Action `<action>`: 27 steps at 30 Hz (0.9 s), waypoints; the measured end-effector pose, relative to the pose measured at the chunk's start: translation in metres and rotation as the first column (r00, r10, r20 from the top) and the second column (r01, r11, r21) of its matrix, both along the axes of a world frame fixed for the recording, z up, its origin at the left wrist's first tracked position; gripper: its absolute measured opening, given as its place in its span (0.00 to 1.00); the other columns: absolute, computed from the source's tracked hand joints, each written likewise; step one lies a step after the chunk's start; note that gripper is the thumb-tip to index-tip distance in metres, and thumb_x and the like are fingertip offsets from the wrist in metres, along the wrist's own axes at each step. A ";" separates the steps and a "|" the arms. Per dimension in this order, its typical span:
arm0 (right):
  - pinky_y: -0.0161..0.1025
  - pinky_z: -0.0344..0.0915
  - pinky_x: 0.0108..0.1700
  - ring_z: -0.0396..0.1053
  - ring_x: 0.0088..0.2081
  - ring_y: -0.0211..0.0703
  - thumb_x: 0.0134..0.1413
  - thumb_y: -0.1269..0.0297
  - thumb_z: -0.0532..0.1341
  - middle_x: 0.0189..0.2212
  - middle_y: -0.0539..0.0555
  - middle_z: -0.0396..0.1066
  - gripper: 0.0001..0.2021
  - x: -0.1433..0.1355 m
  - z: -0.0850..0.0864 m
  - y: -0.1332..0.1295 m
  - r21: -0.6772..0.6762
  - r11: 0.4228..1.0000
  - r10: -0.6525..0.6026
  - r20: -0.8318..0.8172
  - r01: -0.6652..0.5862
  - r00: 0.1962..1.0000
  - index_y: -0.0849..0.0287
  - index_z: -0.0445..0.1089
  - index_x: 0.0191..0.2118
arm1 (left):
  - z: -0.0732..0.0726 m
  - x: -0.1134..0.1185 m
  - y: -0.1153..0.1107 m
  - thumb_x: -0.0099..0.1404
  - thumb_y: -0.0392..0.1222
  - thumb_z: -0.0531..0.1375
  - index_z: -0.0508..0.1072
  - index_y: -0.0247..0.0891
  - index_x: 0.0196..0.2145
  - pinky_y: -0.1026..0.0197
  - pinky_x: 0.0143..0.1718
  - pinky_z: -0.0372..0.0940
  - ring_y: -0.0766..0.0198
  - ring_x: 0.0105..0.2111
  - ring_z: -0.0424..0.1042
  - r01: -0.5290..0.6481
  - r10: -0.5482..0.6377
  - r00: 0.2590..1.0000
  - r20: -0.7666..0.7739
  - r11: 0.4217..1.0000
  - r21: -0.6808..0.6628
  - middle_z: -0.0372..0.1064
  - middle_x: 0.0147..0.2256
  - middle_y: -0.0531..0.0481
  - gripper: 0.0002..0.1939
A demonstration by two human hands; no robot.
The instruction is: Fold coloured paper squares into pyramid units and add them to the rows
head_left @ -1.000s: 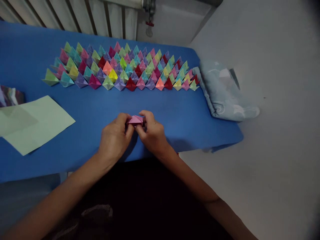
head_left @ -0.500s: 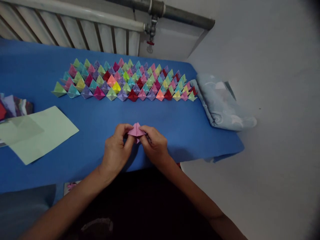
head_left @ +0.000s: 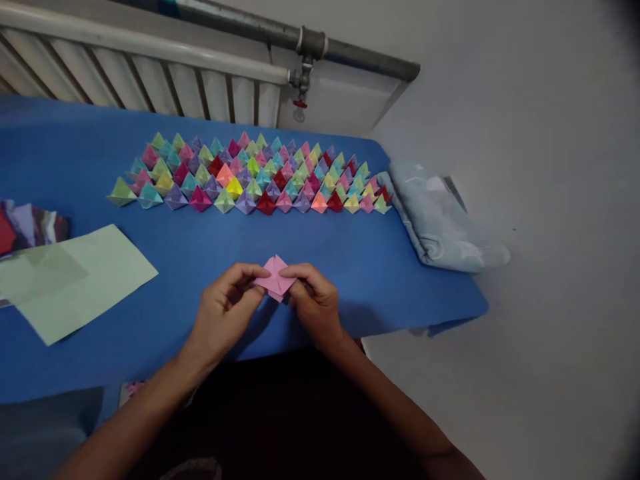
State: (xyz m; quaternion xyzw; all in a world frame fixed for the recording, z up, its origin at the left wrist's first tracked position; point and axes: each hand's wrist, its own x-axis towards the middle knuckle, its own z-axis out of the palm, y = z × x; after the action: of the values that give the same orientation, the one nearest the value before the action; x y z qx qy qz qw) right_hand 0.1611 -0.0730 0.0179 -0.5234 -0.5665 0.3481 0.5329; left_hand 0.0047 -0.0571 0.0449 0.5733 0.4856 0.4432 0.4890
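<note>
Between my hands is a piece of folded pink origami paper (head_left: 276, 279), now a small diamond with a split at its top point. My left hand (head_left: 226, 303) pinches its left corner between thumb and fingers. The right corner is gripped by my right hand (head_left: 316, 300) in the same way. Both hands are just above the near part of the blue-covered table (head_left: 190, 293). Beyond them stand several rows of small folded paper boats (head_left: 245, 202) in many colours, each with a pointed middle.
A pale green paper sheet (head_left: 95, 273) lies on the left, beside a pile of coloured papers (head_left: 35, 223). At the right end, a folded grey-blue cloth (head_left: 430, 220) rests against the wall (head_left: 550, 300). A radiator (head_left: 150, 83) and a pipe (head_left: 370, 60) run behind the table.
The pink paper has gone from a tent-like shape, opened underneath, to a flatter diamond facing me. My fingers have shifted to its side corners. The view has tilted slightly upward.
</note>
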 end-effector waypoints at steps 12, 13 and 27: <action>0.35 0.68 0.33 0.69 0.29 0.35 0.60 0.60 0.58 0.31 0.49 0.72 0.06 -0.001 0.005 0.003 -0.037 0.993 0.112 -0.025 -0.113 0.993 0.55 0.72 0.36 | -0.009 0.001 0.006 0.53 0.42 0.69 0.72 0.40 0.38 0.64 0.32 0.68 0.67 0.29 0.74 -0.039 0.094 0.961 0.259 0.977 -0.211 0.77 0.30 0.55 0.15; 0.35 0.68 0.33 0.69 0.29 0.35 0.60 0.60 0.59 0.30 0.48 0.71 0.06 -0.002 0.003 0.004 -0.036 0.996 0.076 -0.024 -0.077 0.997 0.54 0.70 0.36 | -0.009 0.000 0.006 0.53 0.42 0.69 0.72 0.40 0.39 0.63 0.32 0.68 0.67 0.28 0.74 -0.032 0.090 0.963 0.254 0.974 -0.226 0.77 0.30 0.55 0.16; 0.35 0.70 0.38 0.74 0.34 0.37 0.60 0.62 0.61 0.33 0.49 0.75 0.07 -0.002 -0.004 0.005 0.018 0.991 0.133 0.101 -0.136 0.986 0.54 0.67 0.43 | -0.005 -0.008 0.014 0.55 0.47 0.67 0.81 0.42 0.28 0.61 0.34 0.65 0.65 0.29 0.70 -0.005 0.024 0.998 0.063 0.957 -0.290 0.76 0.27 0.53 0.07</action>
State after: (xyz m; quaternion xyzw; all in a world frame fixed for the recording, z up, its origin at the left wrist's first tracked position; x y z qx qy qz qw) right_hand 0.1594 -0.0677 0.0140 -0.4941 -0.6307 0.3497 0.4856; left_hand -0.0032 -0.0431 0.0403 0.4769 0.5331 0.3894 0.5802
